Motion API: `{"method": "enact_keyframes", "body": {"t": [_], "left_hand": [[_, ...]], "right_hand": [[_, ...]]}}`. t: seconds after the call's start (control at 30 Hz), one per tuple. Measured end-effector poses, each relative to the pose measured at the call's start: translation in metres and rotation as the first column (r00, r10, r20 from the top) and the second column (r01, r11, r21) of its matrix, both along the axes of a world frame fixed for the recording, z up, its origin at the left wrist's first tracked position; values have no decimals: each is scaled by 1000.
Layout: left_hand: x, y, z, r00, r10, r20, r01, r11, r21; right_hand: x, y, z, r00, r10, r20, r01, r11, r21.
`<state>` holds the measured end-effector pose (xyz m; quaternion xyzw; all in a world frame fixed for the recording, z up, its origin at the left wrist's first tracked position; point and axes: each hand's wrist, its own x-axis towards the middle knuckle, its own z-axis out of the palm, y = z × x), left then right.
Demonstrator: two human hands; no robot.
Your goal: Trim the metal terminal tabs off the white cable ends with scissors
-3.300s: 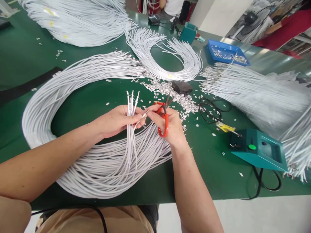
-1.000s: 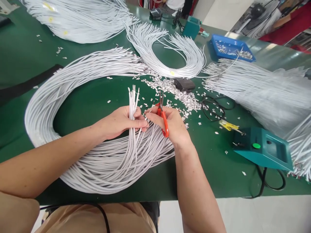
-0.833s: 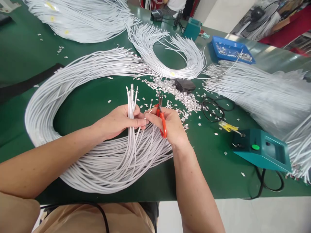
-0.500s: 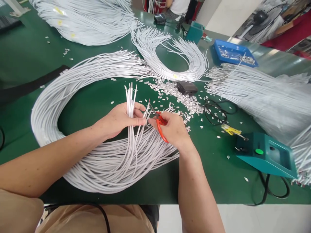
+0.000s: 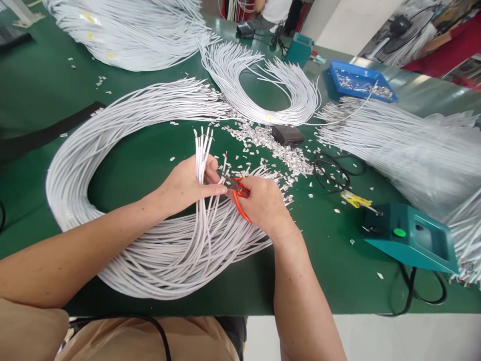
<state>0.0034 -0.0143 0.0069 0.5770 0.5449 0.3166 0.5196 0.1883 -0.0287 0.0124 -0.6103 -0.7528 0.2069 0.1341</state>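
The white cable coil (image 5: 71, 170) lies on the green table (image 5: 315, 276), its near curve just short of the front edge and both its ends pointing right. Over the coil's near side, the left hand (image 5: 188, 183) is closed around a small bunch of cable ends (image 5: 199, 160), held upright. By the coil's lower end, the right hand (image 5: 266, 203) is curled around red-handled scissors (image 5: 237, 187), their blades reaching to the left fingers. Tabletop shows inside the coil, and a wider stretch separates it from the teal device (image 5: 409, 238) on its right; silvery scraps (image 5: 259, 138) crowd its open side. The blade tips are hard to make out, and I cannot tell whether they grip a cable. The right fingertips are mostly hidden. Beyond the coil, a cable pile (image 5: 128, 35) is cut off at the top.
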Motion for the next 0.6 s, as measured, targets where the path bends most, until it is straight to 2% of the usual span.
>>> {"method": "enact_keyframes", "body": {"t": [0.07, 0.2, 0.27, 0.37, 0.6], "left_hand": [[-1, 1, 0, 999, -8, 32, 9, 1000, -17], [-2, 3, 0, 965, -81, 250, 111, 988, -108], [-2, 3, 1, 947, -102, 304, 143, 983, -114], [-2, 3, 2, 955, -86, 283, 121, 987, -106], [0, 1, 2, 994, -21, 107, 24, 999, -30]], "right_hand": [[1, 0, 0, 1000, -2, -1, 2, 1000, 18], [4, 0, 0, 999, -3, -32, 4, 1000, 28], [3, 0, 0, 1000, 3, -29, -2, 1000, 29], [1, 0, 1, 1000, 5, 15, -5, 999, 45], [-3, -2, 3, 990, 5, 143, -19, 995, 96]]}}
